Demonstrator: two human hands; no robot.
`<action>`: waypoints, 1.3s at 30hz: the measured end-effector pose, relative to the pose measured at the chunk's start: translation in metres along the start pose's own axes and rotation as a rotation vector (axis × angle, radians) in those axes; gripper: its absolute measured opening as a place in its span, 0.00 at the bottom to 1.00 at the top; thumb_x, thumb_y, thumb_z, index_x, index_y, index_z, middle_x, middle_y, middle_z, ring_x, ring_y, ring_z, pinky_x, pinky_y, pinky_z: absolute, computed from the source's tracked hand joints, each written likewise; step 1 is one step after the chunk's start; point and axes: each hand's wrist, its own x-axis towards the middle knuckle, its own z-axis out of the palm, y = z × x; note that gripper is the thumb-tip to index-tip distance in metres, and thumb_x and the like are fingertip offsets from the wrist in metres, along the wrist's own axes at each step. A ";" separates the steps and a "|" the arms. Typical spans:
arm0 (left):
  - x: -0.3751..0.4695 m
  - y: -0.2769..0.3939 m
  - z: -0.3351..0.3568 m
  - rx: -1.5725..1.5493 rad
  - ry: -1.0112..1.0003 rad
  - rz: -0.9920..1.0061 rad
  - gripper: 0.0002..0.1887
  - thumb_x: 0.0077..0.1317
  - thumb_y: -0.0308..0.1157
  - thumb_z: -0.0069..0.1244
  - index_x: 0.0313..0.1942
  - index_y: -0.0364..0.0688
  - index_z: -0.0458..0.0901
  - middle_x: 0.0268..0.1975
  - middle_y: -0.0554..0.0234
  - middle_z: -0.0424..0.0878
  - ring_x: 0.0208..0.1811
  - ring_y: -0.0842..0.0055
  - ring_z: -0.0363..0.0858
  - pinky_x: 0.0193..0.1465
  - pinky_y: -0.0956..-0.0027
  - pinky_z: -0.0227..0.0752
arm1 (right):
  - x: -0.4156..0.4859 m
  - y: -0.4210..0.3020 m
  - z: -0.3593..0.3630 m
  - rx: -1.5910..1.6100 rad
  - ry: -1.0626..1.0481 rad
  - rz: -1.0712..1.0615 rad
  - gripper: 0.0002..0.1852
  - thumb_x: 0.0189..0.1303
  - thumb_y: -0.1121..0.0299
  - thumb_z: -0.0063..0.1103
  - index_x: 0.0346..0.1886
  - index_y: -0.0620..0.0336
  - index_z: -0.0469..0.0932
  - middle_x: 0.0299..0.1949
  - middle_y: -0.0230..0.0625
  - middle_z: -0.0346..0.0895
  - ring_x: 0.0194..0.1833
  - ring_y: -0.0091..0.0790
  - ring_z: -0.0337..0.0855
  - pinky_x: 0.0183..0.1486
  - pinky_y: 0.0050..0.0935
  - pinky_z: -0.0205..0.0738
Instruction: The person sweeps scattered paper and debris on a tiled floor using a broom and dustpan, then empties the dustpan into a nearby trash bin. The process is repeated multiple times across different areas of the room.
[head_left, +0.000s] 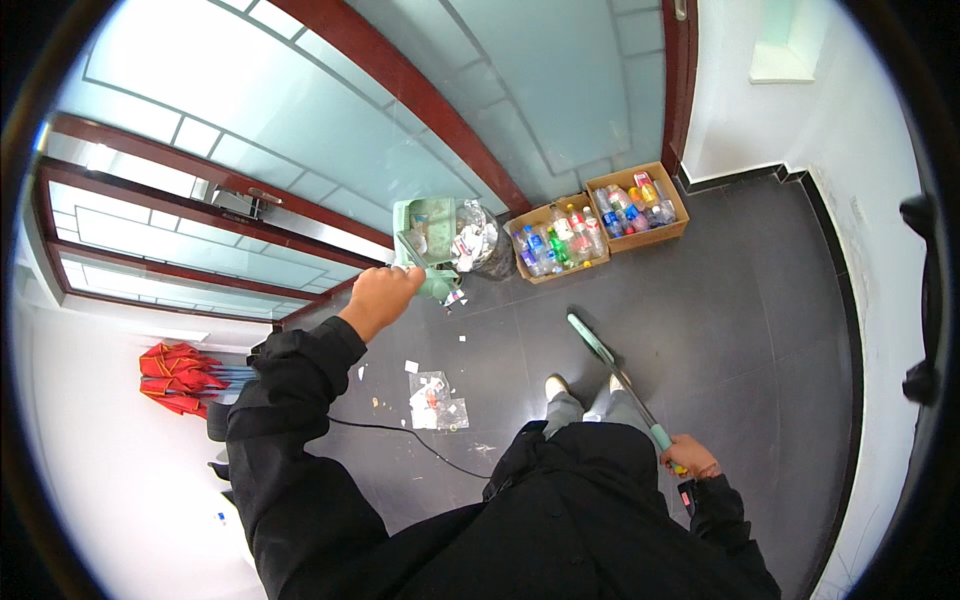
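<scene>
My left hand (384, 295) grips the handle end of a green long-handled dustpan (424, 217). The dustpan is raised beside and partly over a full trash bin with a clear liner (487, 244); some litter shows in its pan. My right hand (690, 456) is closed around the grip of a broom (592, 337), whose head rests on the floor ahead of my feet. Paper scraps and a clear plastic bag (429, 397) lie on the dark tiles to the left. Small scraps (454, 298) are also near the foot of the bin.
Two cardboard boxes of plastic bottles, one nearer the bin (559, 276) and one to its right (651, 238), stand against the frosted glass partition. A black cable (405, 430) crosses the floor at left. Red cloth (176, 375) hangs by the left wall.
</scene>
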 end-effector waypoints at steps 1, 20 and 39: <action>-0.001 0.003 -0.002 0.008 0.008 0.004 0.07 0.57 0.28 0.44 0.36 0.46 0.70 0.21 0.61 0.77 0.22 0.65 0.80 0.20 0.61 0.70 | -0.003 0.001 0.002 -0.001 -0.004 -0.001 0.09 0.44 0.72 0.57 0.28 0.68 0.74 0.20 0.38 0.74 0.18 0.32 0.75 0.17 0.31 0.65; -0.011 -0.019 -0.019 0.079 0.184 -0.025 0.05 0.53 0.28 0.48 0.28 0.45 0.68 0.19 0.64 0.75 0.20 0.70 0.79 0.19 0.66 0.68 | -0.017 -0.004 0.011 0.031 -0.011 -0.023 0.07 0.44 0.73 0.57 0.26 0.67 0.73 0.19 0.38 0.73 0.17 0.30 0.74 0.15 0.29 0.63; -0.052 -0.032 -0.073 -0.010 -0.123 -0.367 0.09 0.57 0.27 0.46 0.39 0.45 0.68 0.29 0.55 0.80 0.29 0.59 0.82 0.29 0.56 0.75 | -0.027 -0.018 -0.008 -0.064 -0.066 -0.081 0.08 0.43 0.74 0.56 0.27 0.67 0.72 0.18 0.37 0.72 0.18 0.30 0.74 0.16 0.29 0.62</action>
